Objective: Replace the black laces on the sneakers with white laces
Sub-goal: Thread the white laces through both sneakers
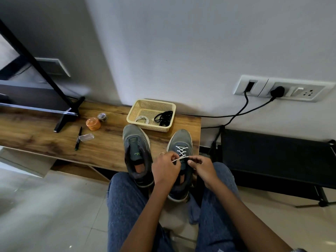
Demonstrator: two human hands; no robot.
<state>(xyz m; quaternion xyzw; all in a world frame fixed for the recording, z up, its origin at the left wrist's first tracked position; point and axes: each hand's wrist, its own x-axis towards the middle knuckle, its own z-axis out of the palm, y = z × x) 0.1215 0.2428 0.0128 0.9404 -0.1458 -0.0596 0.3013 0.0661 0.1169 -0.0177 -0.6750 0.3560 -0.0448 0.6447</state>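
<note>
Two grey sneakers stand on the wooden bench (45, 131). The left sneaker (137, 153) has no lace. The right sneaker (180, 142) carries a white lace (182, 150) crossed through its lower eyelets. My left hand (166, 169) pinches one end of that lace over the shoe's tongue. My right hand (201, 167) pinches the other end close beside it. Behind the shoes a cream basket (138, 110) holds the black laces (163, 118) and a second white lace (141, 119).
An orange jar (93, 124), a tape roll (102, 117), a pen (78, 138) and a clear small case (87, 137) lie left on the bench. A black stand leg (69, 113) rests there too. Cables run to wall sockets (276, 90). A black rack (272, 160) stands right.
</note>
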